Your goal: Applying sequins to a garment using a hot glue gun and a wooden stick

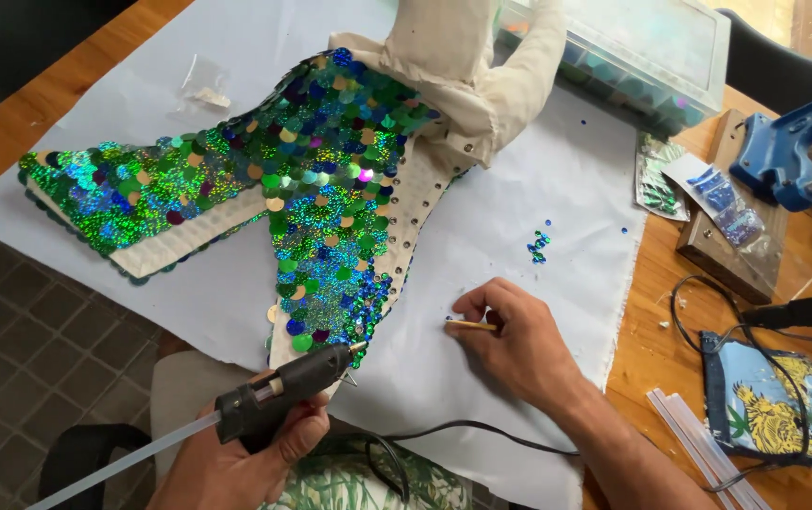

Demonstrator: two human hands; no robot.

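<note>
Head view, looking down on a wooden desk (670, 312) spread with a white cloth sheet (482, 217). Left hand (245, 453), lower centre of the frame, is closed around the grip of a black glue gun (283, 387); a clear glue stick pokes out of the gun's back toward the lower left, and the nozzle points up-right, just beside the lower tip of the sequinned fabric piece (312, 179). That piece fills the upper left and centre of the sheet: a forked, tail-like shape of cream cloth, covered in green, blue and gold sequins, with one lobe running left and the other down toward the gun. Bare cream edges show along both lobes. Right hand (519, 345), right of centre, rests on the sheet with fingers curled, pinching a thin wooden stick (470, 325) whose tip points left. A small cluster of loose sequins (538, 246) lies on the sheet above that hand, apart from it. A black cord (482, 436) runs across the sheet below the right hand. Upper right: a clear plastic box (651, 47). Right edge: a blue press tool (784, 151), small bags of sequins (722, 203), a bundle of glue sticks (699, 444).
</note>
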